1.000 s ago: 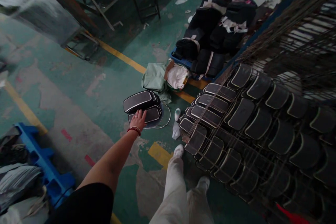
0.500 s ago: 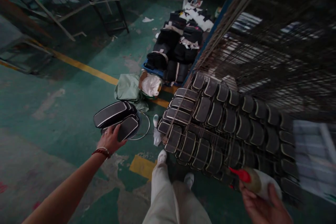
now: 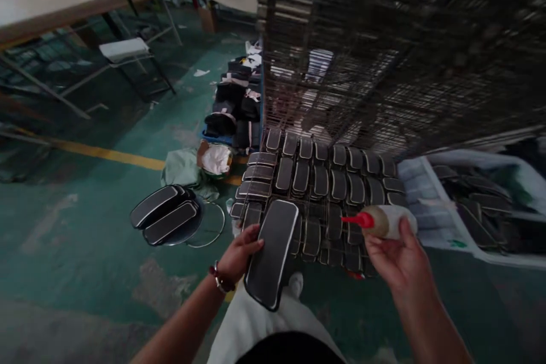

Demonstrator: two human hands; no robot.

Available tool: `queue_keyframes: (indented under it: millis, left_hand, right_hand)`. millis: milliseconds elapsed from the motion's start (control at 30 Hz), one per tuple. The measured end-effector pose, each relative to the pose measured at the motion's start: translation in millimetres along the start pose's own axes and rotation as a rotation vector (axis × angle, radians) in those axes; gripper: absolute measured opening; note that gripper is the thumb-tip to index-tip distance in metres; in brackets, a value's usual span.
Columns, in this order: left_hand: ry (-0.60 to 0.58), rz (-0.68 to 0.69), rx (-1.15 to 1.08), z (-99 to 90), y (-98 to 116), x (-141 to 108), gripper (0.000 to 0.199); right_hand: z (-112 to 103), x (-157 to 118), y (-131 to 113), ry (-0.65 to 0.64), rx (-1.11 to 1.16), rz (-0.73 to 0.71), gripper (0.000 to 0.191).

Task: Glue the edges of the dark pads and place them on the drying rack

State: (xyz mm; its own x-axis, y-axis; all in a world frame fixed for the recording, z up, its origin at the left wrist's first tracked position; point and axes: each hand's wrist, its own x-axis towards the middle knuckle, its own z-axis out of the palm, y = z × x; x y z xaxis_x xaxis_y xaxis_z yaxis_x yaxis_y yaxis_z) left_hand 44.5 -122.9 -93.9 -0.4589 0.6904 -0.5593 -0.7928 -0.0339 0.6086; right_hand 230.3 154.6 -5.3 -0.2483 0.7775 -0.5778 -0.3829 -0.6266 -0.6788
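Note:
My left hand (image 3: pixel 242 253) grips the left edge of a long black pad with a pale rim (image 3: pixel 273 250), held tilted above my legs. In my right hand (image 3: pixel 394 256) is a white bottle (image 3: pixel 394 223) with a red nozzle (image 3: pixel 360 219) that points left toward the pad. Two similar black pads (image 3: pixel 170 222) lie on a round stool at the left. Behind and below my hands, many black pads (image 3: pixel 319 179) lie in rows on a wire rack.
A white crate (image 3: pixel 435 205) holding dark pieces stands at the right. Wire mesh (image 3: pixel 362 68) rises behind the rack. A green bag (image 3: pixel 181 168), bundled black pieces (image 3: pixel 230 102), a small stool (image 3: pixel 123 49) and a table (image 3: pixel 85 5) are farther back.
My left hand has moved right from the round stool and now holds a pad. The bottle in my right hand is higher and farther left, and the view has turned right.

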Motion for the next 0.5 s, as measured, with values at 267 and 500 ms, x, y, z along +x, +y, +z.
queue_keyframes:
  millis: [267,500]
  left_hand:
    - [-0.447,-0.1,0.443,94.6,31,-13,0.033]
    - [-0.533,-0.027,0.678,137.7,54,-22,0.027]
  right_hand:
    - [19,-52,-115,-0.387,-0.302,-0.599,0.044]
    - [11,-87,-159,-0.571,-0.671,-0.891,0.039]
